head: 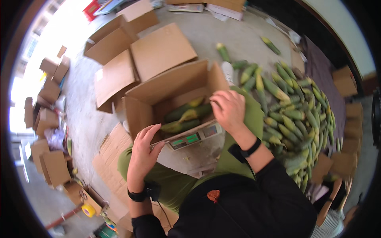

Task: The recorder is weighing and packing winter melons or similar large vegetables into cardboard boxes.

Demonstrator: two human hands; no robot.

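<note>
In front of me an open cardboard box [166, 86] rests on a digital scale [186, 140] with lit green displays. Inside lie several long green vegetables [184, 117] with yellowish ends. My left hand [144, 151] grips the box's near left corner, its thumb and fingers spread around the rim. At the near right corner, my right hand [229, 108] has its curled fingers over the edge; its fingertips are partly hidden. Each wrist wears a black band.
A large heap of the same vegetables [294, 119] lies to my right. More cardboard boxes [162, 50] stand beyond and left of mine. Flattened cardboard [113, 166] is by my left knee. Yellow tape [88, 210] and scissors [83, 195] sit at lower left. Another person [330, 220] is at lower right.
</note>
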